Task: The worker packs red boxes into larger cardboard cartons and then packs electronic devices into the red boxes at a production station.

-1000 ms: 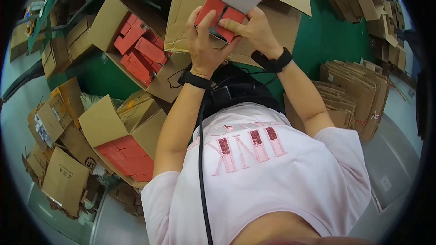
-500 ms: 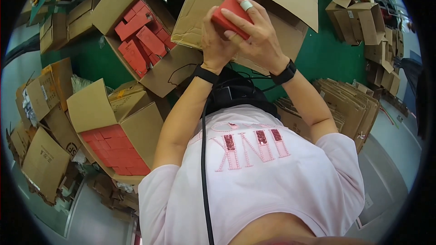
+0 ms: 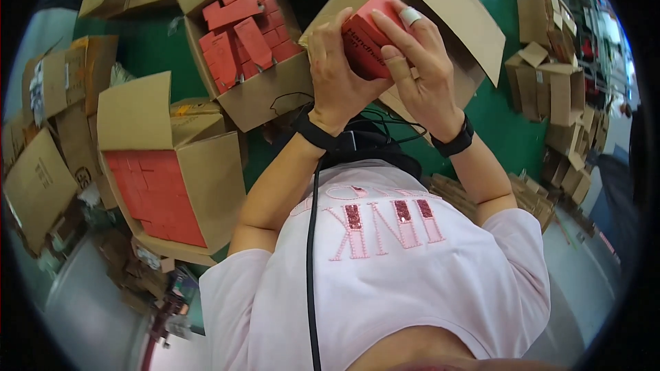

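Between my two hands is a small red box [image 3: 368, 45] with dark printing on one side, tilted above a large open cardboard carton [image 3: 419, 0]. My left hand [image 3: 337, 72] grips its left side, thumb along the lower edge. The fingers of my right hand [image 3: 423, 62] lie over its top and right side; one fingertip has a white wrap. Left of my hands, an open carton [image 3: 265, 99] contains several flattened or loose red boxes [image 3: 234, 41] on top of neatly stacked ones. The bottom of the large carton is hidden from view.
At lower left, another open carton [image 3: 206, 185] is packed with red boxes [image 3: 155, 192]. Flattened cardboard [image 3: 529, 199] leans at the right, and empty-looking cartons [image 3: 550, 89] pile up beyond it. A black cable [image 3: 311, 268] runs down my shirt. The floor [image 3: 495, 124] is green.
My hands and the red box have shifted slightly right and down in view. The box has turned, bringing its printed side into sight. The surroundings have shifted as my head turned.
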Tool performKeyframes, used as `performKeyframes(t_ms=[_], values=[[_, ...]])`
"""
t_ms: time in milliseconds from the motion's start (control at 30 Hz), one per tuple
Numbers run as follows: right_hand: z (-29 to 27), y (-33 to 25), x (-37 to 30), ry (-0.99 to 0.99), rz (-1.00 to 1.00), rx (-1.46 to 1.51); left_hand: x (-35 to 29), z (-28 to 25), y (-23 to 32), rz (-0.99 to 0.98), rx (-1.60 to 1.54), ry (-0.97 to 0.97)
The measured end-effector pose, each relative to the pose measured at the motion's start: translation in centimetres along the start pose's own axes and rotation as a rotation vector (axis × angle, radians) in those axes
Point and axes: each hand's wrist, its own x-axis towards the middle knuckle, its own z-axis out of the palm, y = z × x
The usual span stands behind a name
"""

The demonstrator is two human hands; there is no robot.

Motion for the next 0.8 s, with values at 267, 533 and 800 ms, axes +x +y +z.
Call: performKeyframes(t_ms=[267, 533, 800], values=[[5.3, -7.9, 4.0, -0.408, -0.393, -0.141, -4.0, -10.1, -0.8, -0.207, 0.186, 0.292], [14.7, -21.9, 7.6, -0.913, -0.403, 0.422, -15.4, -25.3, 1.3, -0.552, 0.435, 0.675], [27.2, -41.1, 6.4, -1.071, -0.876, 0.441, -27.7, -46.6, 0.4, -0.669, -0.060, 0.960]])
